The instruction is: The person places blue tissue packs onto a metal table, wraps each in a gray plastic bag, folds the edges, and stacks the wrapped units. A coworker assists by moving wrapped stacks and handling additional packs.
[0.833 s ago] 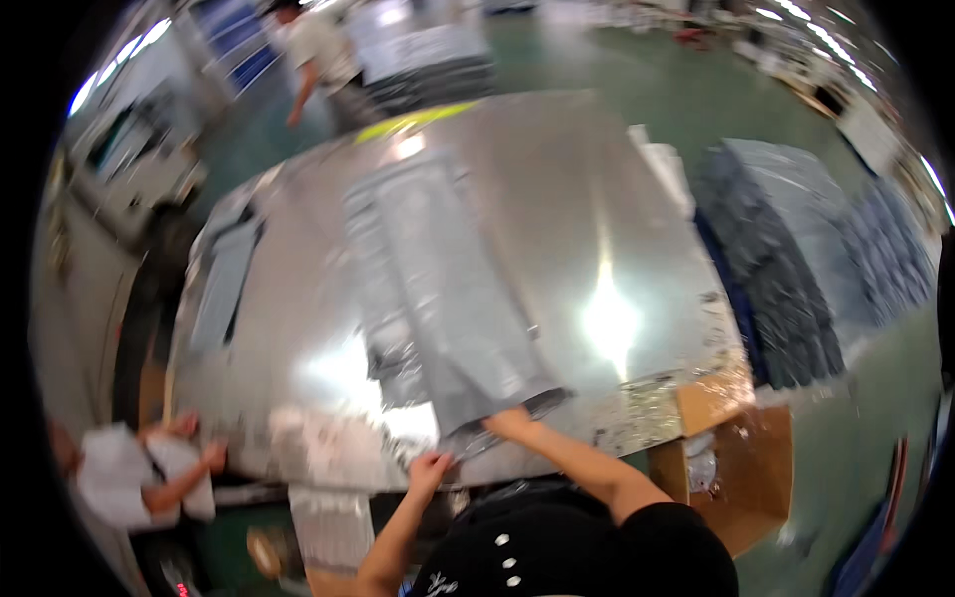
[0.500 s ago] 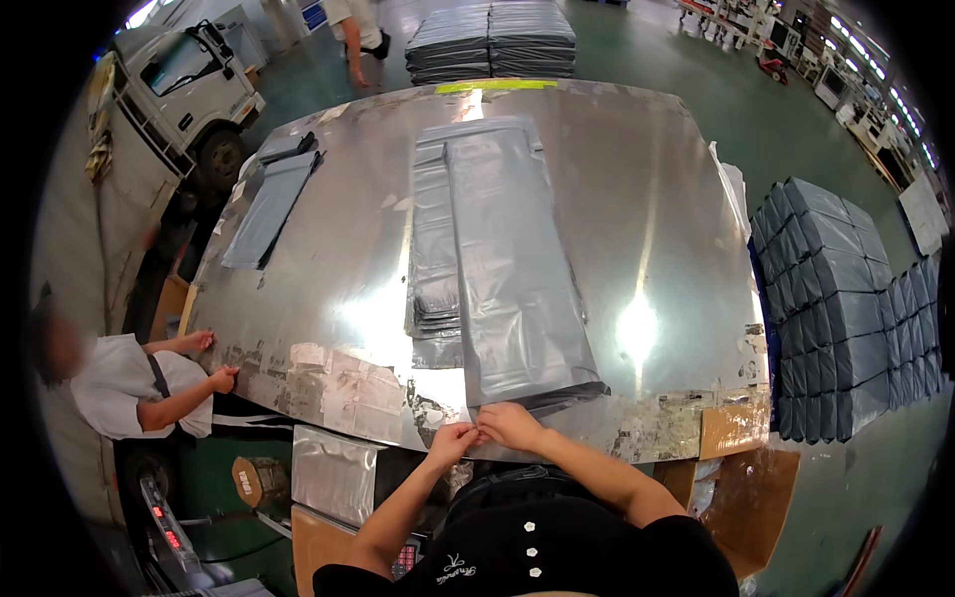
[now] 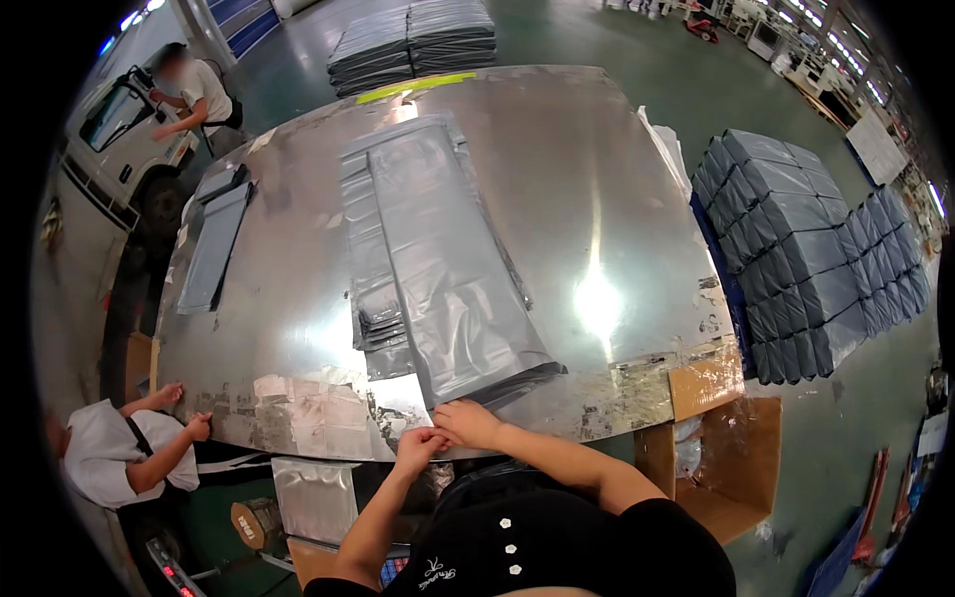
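A long grey plastic bag lies flat on top of a stack of similar grey bags, which shows along its left side. Just below its near left corner my two hands meet at the table's front edge. My right hand is closed, fingers pinched, right beside that corner. My left hand is closed too, its fingertips against those of the right. Whatever is between the fingertips is hidden or too small to name. The bag's near right corner shows a darker folded edge.
The wide metal table carries a smaller pile of grey bags at its left. Beyond the right edge stand tall bundled grey stacks; an open cardboard box is below. A co-worker has both hands at the left edge.
The whole view has shifted and turned slightly. My hands stay pinched together near the bag's corner. Another person at the far left now stands beside the truck.
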Motion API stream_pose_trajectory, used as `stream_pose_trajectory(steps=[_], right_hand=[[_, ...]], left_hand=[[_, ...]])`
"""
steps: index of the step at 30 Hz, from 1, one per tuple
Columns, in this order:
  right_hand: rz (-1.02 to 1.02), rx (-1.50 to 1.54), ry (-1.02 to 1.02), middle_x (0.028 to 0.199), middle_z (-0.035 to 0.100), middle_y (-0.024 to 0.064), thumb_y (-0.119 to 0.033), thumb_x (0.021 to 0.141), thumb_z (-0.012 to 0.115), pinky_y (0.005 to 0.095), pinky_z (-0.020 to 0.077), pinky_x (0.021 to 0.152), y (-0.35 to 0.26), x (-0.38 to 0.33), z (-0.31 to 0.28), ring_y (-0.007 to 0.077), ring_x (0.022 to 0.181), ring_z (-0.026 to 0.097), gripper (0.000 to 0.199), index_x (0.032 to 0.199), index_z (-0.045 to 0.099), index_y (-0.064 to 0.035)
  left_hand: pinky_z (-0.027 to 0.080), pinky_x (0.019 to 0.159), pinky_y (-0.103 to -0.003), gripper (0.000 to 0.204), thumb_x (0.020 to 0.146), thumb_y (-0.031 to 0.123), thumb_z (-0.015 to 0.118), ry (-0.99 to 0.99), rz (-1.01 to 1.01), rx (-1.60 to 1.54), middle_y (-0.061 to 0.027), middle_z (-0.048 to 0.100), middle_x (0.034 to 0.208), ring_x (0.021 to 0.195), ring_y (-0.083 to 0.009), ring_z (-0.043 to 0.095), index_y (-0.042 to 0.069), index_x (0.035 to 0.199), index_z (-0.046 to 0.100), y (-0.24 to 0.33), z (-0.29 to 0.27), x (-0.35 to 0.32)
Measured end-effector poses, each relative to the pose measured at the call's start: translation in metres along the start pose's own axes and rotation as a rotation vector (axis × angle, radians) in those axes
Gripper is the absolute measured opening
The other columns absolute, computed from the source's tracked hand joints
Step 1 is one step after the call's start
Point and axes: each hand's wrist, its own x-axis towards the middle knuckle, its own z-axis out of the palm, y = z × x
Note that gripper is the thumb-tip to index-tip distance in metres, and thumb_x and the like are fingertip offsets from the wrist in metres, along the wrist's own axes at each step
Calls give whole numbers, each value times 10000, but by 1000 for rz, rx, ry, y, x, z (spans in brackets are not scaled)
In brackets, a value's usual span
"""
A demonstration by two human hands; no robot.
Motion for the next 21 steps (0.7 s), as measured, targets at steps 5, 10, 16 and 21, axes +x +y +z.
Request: stream_pose_trajectory(steps=[5, 10, 16, 21], right_hand=[[-58, -49, -2, 908, 533, 107, -192, 806, 617, 400, 457, 795, 11, -5, 13, 292, 892, 549, 175, 885, 557, -48], [149, 136, 47, 855, 576, 122, -194, 841, 603, 423, 463, 761, 10, -9, 12, 325, 855, 567, 151, 867, 571, -48], [368, 475, 41, 818, 625, 151, -189, 854, 604, 402, 477, 702, 15, -7, 25, 324, 792, 607, 153, 853, 608, -37], [317, 436, -33, 869, 573, 148, -186, 890, 573, 387, 465, 731, 24, -60, -3, 322, 822, 570, 161, 908, 558, -27]], left_hand=[[519, 746, -246, 167, 919, 58, 587, 18, -25, -66, -92, 698, 905, 808, -134, 655, -61, 1013, 655, -7, 9, -7], [509, 759, -233, 166, 900, 59, 613, 182, 45, -127, -77, 694, 907, 839, -124, 647, -52, 1017, 650, 8, 29, -8], [458, 672, -208, 100, 870, 73, 644, 282, 30, -69, -30, 678, 824, 757, -72, 605, -9, 920, 669, 4, 34, 5], [478, 663, -202, 120, 885, 88, 643, 257, 70, -82, -54, 701, 805, 714, -73, 617, -21, 891, 693, -13, 25, 6]])
